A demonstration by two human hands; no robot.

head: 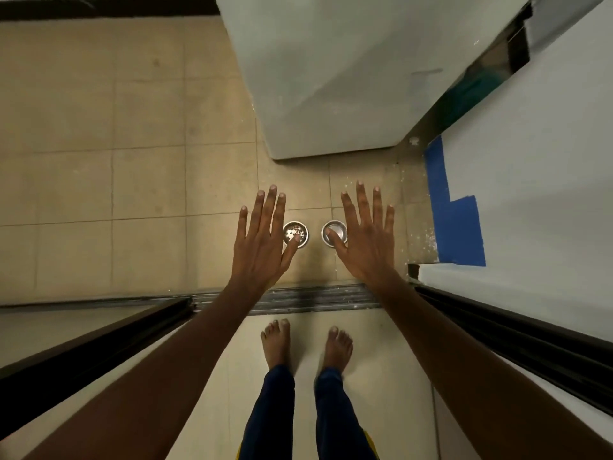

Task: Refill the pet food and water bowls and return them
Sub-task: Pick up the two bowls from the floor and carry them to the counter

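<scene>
Two small steel bowls stand side by side on the tan tiled floor far below me. The left bowl (pixel 296 232) holds bits of pet food. The right bowl (pixel 335 231) looks plain inside; I cannot tell whether it holds water. My left hand (pixel 262 242) is stretched out flat, fingers spread, high above the floor, and its thumb overlaps the food bowl in the view. My right hand (pixel 366 242) is spread the same way, its thumb overlapping the right bowl. Neither hand holds anything.
I stand barefoot (pixel 306 343) just inside a metal sliding-door track (pixel 298 298). A dark door frame (pixel 93 346) runs at the lower left, another at the right. A white wall block (pixel 331 78) rises beyond the bowls. Blue tape (pixel 457 227) marks the right wall.
</scene>
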